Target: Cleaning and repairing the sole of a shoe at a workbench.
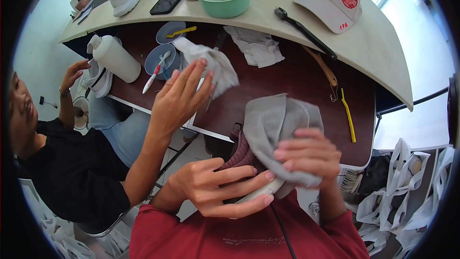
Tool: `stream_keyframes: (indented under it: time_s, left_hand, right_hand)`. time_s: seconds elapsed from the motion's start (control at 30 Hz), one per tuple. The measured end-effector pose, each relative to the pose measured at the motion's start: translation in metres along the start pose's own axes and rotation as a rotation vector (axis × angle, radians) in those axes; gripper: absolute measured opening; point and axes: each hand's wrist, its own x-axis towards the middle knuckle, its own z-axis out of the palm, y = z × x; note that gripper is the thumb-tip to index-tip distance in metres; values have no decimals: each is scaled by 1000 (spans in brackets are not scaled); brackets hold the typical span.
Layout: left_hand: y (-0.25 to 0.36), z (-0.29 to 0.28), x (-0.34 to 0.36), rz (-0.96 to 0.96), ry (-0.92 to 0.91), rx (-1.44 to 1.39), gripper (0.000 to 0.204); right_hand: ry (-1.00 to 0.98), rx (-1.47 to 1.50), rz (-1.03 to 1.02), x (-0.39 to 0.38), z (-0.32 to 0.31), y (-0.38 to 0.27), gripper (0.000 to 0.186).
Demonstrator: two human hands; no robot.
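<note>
My left hand (pixel 218 187) is wrapped round a maroon knit shoe (pixel 240 152), its fingers lying along the pale sole (pixel 262 193). A grey cloth (pixel 268 120) covers the far part of the shoe. My right hand (pixel 309 157), slightly blurred, presses the cloth against it with bent fingers. The shoe is close to my body, at the near edge of the dark red desk (pixel 297 81). What lies under the cloth is hidden.
On the left a co-worker's hand (pixel 184 91) is at a white cloth (pixel 218 67). A white bottle (pixel 115 58), blue bowls (pixel 154 56), a wooden-handled brush (pixel 322 64) and a yellow toothbrush (pixel 348 115) lie about. The raised shelf holds a green basin (pixel 223 5), black brush (pixel 306 32) and cap (pixel 331 0).
</note>
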Motion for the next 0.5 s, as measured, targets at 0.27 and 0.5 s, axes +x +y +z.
stream_keyframes:
  time_s: [0.27, 0.5]
  left_hand:
    - [1, 7, -10, -43, 102, 6, 46]
    - [3, 10, -19, -138, 165, -69, 63]
  right_hand:
    - [-44, -225, 431, -19, -48, 57, 23]
    - [408, 244, 828, -45, 8, 55, 30]
